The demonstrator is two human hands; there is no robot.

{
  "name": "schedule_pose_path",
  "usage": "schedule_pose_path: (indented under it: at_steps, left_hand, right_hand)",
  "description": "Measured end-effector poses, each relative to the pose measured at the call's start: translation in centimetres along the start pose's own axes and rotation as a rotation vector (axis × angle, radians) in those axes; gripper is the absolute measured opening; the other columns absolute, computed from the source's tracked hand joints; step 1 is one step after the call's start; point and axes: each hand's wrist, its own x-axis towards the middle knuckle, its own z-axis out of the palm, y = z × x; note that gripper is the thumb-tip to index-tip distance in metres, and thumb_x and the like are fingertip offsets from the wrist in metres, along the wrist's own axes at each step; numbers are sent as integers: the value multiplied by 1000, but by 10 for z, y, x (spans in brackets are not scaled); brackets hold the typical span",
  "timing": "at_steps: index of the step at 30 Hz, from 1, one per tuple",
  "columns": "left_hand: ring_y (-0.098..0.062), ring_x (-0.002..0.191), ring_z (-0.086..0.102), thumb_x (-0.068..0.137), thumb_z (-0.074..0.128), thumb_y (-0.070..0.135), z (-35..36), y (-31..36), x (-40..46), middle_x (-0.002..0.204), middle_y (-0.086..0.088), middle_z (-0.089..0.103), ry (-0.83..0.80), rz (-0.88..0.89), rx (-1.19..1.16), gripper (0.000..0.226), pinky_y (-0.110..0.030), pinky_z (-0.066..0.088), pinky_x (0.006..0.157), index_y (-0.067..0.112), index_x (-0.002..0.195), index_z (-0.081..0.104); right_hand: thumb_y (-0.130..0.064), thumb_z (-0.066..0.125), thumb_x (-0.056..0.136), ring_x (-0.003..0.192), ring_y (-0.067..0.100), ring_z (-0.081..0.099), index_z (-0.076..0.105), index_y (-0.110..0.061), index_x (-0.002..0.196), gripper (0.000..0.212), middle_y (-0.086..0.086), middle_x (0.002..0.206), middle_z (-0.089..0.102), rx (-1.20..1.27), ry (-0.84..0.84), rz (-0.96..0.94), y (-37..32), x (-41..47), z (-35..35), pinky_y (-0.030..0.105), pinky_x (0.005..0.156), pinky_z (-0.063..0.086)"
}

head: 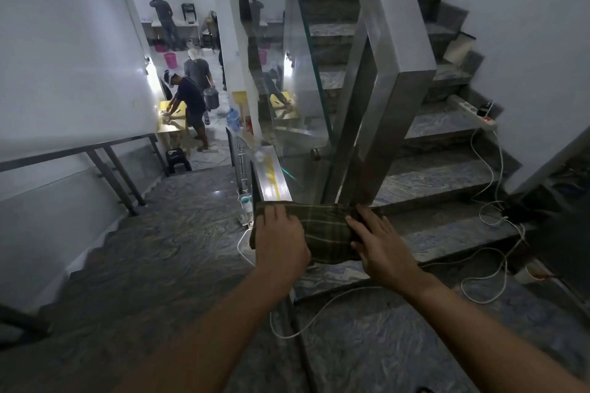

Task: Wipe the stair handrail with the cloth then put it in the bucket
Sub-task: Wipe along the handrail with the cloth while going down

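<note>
**Item: plaid cloth draped over the handrail, both hands on it**

- **Cloth** (322,234): dark green plaid, folded, lay across the top of the steel handrail (273,177) at its near end, hanging over both side edges. Its long axis ran crosswise to the rail.
- **Handrail**: flat-topped stainless rail whose long axis ran away from the person, descending toward the lower floor. The bare, reflective stretch lay directly beyond the cloth's far edge. A second section rose steeply to the upper right along the glass panel (300,80).
- **Left hand** (281,239): pressed palm-down on the cloth's left end, fingers (274,212) spread flat and pointing down the rail, curling over the left edge; not clenched.
- **Right hand** (376,242): on the cloth's right end beside the upright steel post (360,150), fingers bent around the fold, thumb lying on top; a loose wrapping hold on the cloth.
- **Relation governing the move**: both hands sat about equally near, one at each end of the cloth, with the unwiped rail straight ahead of the fingertips. Judged, a wipe would call for a push forward along the rail's axis.
- **Bucket**: none could be identified near the hands; pink tubs (170,60) showed far below in the lit room, well apart.
- **Other**: white cables (488,169) trailed over the marble steps (440,175) to the right.
</note>
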Motion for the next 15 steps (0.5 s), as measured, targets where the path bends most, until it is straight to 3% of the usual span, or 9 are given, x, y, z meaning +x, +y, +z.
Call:
schedule_pose_path:
  at_steps: [3, 6, 9, 11, 15]
  left_hand:
    - [-33, 124, 39, 95, 35, 34, 7, 16, -10, 136, -19, 44, -97, -89, -53, 49, -45, 31, 107, 1, 129, 48]
    - [-41, 143, 15, 98, 27, 36, 13, 15, -5, 156, -24, 18, -184, -137, -68, 63, -53, 13, 117, -5, 145, 23]
    - [-38, 147, -1, 98, 25, 35, 17, -1, 4, 159, -21, 0, -216, -128, -97, 65, -53, 3, 119, -2, 149, 7]
    - [-35, 147, -5, 99, 24, 36, 17, -14, 14, 160, -17, -3, -229, -107, -95, 64, -55, -1, 118, 2, 150, 4]
    - [-31, 147, -10, 100, 23, 36, 16, -36, 36, 161, -9, -6, -285, -50, -85, 61, -61, -3, 116, 8, 151, 4]
  right_hand:
    - [-24, 51, 92, 143, 26, 23, 34, -18, 143, 55, 9, 156, 26, -70, -25, 13, -3, 1, 2, 45, 115, 18]
    - [-27, 48, 92, 142, 28, 27, 31, -20, 145, 55, 9, 154, 31, -149, -53, 9, -7, 0, 5, 48, 113, 23]
    - [-34, 46, 90, 133, 32, 39, 38, -22, 141, 54, 9, 148, 42, -203, -86, -8, -18, 3, 4, 49, 106, 34]
    - [-40, 44, 88, 127, 32, 41, 41, -23, 139, 53, 9, 144, 44, -203, -87, -17, -27, 5, 2, 49, 101, 35]
    - [-39, 44, 91, 141, 28, 22, 41, -15, 139, 54, 11, 151, 32, -95, -69, -127, -42, 9, 4, 49, 113, 23]
